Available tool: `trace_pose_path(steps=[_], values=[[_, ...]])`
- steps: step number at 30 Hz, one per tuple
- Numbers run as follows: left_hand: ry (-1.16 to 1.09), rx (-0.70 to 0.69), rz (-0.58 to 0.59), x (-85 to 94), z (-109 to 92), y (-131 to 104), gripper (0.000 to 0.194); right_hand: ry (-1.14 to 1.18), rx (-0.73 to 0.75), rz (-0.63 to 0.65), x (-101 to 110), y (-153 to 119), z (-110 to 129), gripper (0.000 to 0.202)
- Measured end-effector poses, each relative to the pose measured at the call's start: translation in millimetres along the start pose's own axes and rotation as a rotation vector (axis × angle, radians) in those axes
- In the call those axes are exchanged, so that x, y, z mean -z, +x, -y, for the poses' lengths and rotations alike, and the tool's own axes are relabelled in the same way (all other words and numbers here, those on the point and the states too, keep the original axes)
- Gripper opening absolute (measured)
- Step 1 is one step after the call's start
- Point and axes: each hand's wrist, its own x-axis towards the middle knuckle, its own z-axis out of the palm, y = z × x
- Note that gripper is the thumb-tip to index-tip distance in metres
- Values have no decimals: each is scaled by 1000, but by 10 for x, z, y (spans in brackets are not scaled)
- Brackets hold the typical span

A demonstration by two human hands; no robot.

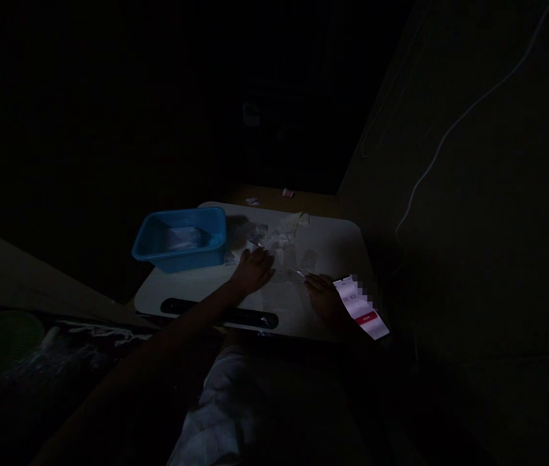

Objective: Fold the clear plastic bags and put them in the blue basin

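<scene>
Clear plastic [290,255] on white tabletop [340,244].
Left hand [254,269] palm-down, loosely spread, grasping nothing; right hand [322,294] by the plastic, grip too dark to tell.

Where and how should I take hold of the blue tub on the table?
Probably grip the blue tub by the rim at its right end, coming from above, from the side of the left hand: the tub stands upright, its open top leaves that rim exposed, and that end is nearest.
</scene>
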Motion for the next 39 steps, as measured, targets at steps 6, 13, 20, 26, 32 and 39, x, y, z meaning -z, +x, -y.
trace_pose_path(steps=[6, 13, 20, 26, 32, 39], values=[[8, 53, 13, 98, 121, 72, 37, -3, 3, 4, 3, -4, 2, 37], [-229, -120, -99, 188, -67, -270, 38, 32, -24, -23, -10, -22, -19, 40], [-345, -102, -49, 104, -204, -342, 37, 88, -38, -40, 51, -16, -20, 43], [-424, -254, 57, 290, -267, -572, 45, 123, 26, -57, 122, -264, -39, 43], [-363, -409, 175, 306, -301, -858, 83, 150, 189, 60, 249, -499, 46, 42], [-233, -381, 187, 151, -375, -885, 61, 139, 160, 82, 361, -573, 156, 37]])
